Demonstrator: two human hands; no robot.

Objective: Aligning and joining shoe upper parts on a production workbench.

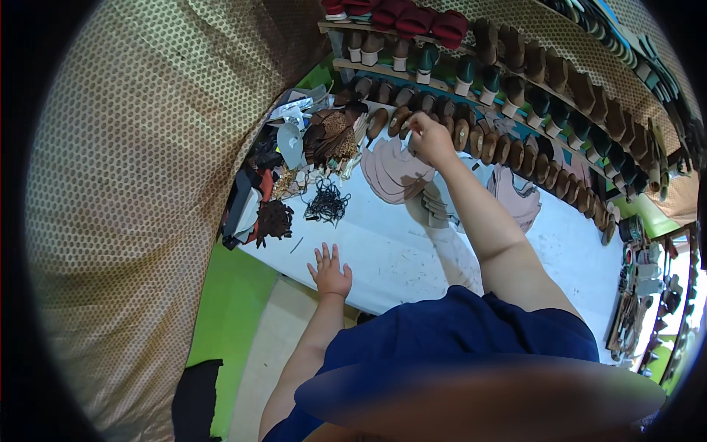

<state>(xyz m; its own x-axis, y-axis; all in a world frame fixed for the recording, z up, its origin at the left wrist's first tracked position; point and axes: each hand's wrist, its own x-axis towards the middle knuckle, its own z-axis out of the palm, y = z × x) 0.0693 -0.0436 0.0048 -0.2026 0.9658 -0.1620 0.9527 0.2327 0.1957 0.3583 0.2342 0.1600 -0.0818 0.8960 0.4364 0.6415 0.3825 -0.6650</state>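
My left hand point(331, 272) lies flat near the front edge of the white worktable point(353, 261), fingers spread, holding nothing. A thin dark strip and a tangle of black cords point(327, 201) are just beyond it. My right hand point(429, 140) is stretched to the back of the table with its fingers bent together. Whatever may be in those fingers is too small to make out. It hovers beside a row of brown shoes point(398, 120) and above a fanned stack of pale pink cut pieces point(394, 171). Smaller grey-beige pieces point(436, 208) lie closer to me.
At the left are dark strips point(275, 221), a heap of brown and leopard-patterned scraps point(333, 136) and assorted materials. Shelves of shoes point(464, 74) run along the back. More pink pieces point(515, 199) rest right of my arm. A patterned curtain point(147, 199) hangs at the left.
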